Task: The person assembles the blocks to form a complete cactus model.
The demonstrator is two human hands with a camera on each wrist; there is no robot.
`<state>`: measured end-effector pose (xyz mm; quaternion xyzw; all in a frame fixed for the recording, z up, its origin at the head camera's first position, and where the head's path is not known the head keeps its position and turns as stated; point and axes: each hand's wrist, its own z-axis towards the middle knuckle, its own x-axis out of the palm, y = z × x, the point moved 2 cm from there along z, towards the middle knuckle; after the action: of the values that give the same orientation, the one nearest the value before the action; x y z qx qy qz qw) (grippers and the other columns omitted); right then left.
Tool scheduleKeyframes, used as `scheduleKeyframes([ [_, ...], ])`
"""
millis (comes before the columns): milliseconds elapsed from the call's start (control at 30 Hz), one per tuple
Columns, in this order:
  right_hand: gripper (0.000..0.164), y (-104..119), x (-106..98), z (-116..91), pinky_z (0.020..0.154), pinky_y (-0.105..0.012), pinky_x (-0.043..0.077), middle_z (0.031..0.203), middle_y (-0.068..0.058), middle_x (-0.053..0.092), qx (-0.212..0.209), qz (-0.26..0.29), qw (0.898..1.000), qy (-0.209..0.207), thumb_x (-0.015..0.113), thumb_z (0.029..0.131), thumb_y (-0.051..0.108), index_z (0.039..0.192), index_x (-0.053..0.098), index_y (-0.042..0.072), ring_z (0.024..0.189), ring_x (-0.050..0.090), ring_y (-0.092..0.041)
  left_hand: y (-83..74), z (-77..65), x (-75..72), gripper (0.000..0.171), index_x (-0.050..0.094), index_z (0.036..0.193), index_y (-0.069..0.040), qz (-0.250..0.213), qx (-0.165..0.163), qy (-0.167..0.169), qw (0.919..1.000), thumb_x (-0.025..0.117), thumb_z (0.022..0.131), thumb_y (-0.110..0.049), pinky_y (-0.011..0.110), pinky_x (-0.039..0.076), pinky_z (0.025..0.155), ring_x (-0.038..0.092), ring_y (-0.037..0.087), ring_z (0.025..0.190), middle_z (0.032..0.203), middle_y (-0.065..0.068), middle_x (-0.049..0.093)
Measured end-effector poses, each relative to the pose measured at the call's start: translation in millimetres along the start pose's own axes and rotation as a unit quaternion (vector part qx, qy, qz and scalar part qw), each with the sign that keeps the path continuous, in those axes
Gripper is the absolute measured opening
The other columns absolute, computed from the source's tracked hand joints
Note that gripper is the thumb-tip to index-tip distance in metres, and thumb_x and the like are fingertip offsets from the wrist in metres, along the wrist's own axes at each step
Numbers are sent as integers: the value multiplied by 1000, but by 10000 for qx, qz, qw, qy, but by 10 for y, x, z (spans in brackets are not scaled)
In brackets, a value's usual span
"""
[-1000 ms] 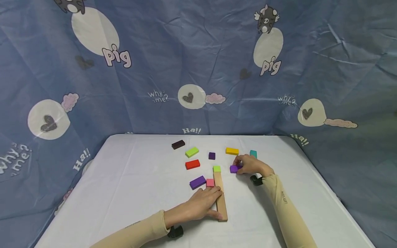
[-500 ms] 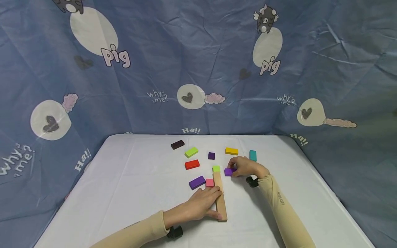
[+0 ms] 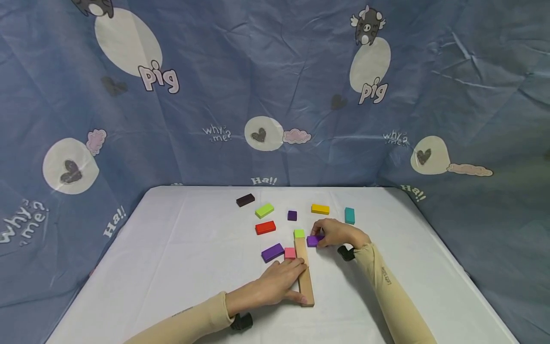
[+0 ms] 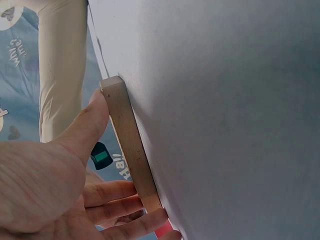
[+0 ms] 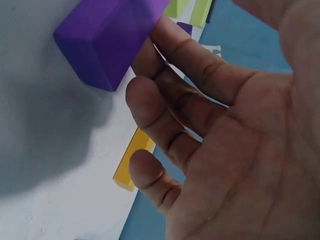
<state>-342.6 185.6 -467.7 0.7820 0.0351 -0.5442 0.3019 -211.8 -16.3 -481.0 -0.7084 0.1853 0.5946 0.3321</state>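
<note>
My left hand lies over two plain wooden blocks set end to end on the white table. Its fingertips touch them near the seam, and the thumb rests by the near end; the left wrist view shows the thumb along one wooden block. A small lime green block sits at the far end of this row, a pink block against its left side. Between thumb and fingers my right hand pinches a purple block, just right of the row. Its other fingers are loosely bent beside the purple block.
Left of the row lie another purple block and a red block. Farther back are black, lime, dark purple, yellow and teal blocks. A blue printed cloth hangs behind the table.
My right hand has moved left and slightly nearer with the purple block, bringing it close to the wooden row and uncovering the teal block. The left hand has stayed in place.
</note>
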Motion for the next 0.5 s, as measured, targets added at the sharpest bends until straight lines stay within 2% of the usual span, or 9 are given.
scheduleKeyframes([
  [367,26,71,17,-15,76,-31,47,90,6,62,-146,4,9998,102,81,75,11,97,67,18,83,53,-13,5,0,-5,84,46,142,-15,19,-8,24,10000,61,76,-66,44,46,95,45,18,132,147,0,44],
  [500,26,94,24,-14,78,-31,48,90,6,62,-81,-4,9999,128,81,76,12,97,67,19,84,53,-14,5,-3,-8,84,46,142,-15,23,4,1,10000,61,76,-65,43,46,95,45,18,132,146,0,44],
])
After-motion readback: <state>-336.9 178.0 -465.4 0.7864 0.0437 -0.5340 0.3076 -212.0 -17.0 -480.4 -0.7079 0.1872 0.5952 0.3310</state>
